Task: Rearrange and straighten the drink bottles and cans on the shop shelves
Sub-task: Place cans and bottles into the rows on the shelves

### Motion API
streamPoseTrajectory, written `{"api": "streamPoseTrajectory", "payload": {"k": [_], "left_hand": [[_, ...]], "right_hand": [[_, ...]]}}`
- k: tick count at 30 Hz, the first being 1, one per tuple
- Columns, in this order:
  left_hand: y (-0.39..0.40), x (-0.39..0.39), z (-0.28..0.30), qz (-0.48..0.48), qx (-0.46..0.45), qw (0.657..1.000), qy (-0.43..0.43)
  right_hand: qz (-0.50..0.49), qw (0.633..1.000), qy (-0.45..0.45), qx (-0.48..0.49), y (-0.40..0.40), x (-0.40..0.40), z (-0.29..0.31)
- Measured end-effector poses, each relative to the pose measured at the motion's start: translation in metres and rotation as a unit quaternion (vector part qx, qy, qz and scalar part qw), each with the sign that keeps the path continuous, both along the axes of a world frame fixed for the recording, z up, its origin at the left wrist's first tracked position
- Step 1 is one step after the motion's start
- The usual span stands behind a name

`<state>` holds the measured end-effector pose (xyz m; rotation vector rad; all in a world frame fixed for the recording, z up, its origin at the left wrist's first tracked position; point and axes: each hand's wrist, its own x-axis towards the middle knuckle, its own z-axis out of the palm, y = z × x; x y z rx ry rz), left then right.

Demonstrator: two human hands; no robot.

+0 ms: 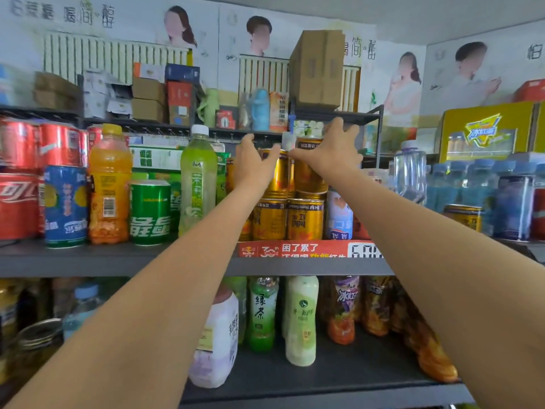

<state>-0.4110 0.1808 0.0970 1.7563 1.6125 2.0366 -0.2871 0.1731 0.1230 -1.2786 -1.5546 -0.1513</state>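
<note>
Head view showed the left hand [254, 163] and right hand [330, 153], fingers spread, bracketing stacked gold metal drink cans [306, 172] on the grey shelf [118, 261], seemingly to square them; actual contact unclear.

Gold cans [305, 218] stacked two tiers high, upright, middle of the upper shelf [118, 261]. To their left: tall green tea bottle [198, 178], green can [150, 212], orange juice bottle [109, 184], blue can [65, 206], red cola cans [17, 205]. Clear water bottles [472, 190] to the right. All upright.
</note>
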Motion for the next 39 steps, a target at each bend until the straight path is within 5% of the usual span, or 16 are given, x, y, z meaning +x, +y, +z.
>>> {"api": "streamPoseTrajectory", "payload": {"k": [4, 13, 22, 31, 39], "left_hand": [[-0.005, -0.009, -0.017, 0.092, 0.104, 0.985, 0.103], [-0.011, -0.001, -0.031, 0.080, 0.019, 0.928, 0.363], [-0.010, 0.000, -0.040, 0.129, -0.034, 0.894, 0.428], [-0.028, 0.031, -0.031, 0.141, 0.121, 0.916, 0.356], [-0.021, 0.108, -0.044, 0.093, 0.075, 0.858, 0.500]], "right_hand": [[0.039, 0.999, 0.025, -0.016, 0.009, -0.001, -0.010], [0.125, 0.991, 0.035, -0.016, 0.008, 0.010, -0.015], [0.096, 0.995, -0.026, -0.017, 0.020, 0.007, -0.026], [-0.059, 0.989, -0.094, 0.099, 0.010, 0.037, -0.052], [-0.170, 0.979, -0.113, 0.024, 0.011, 0.109, -0.069]]}}
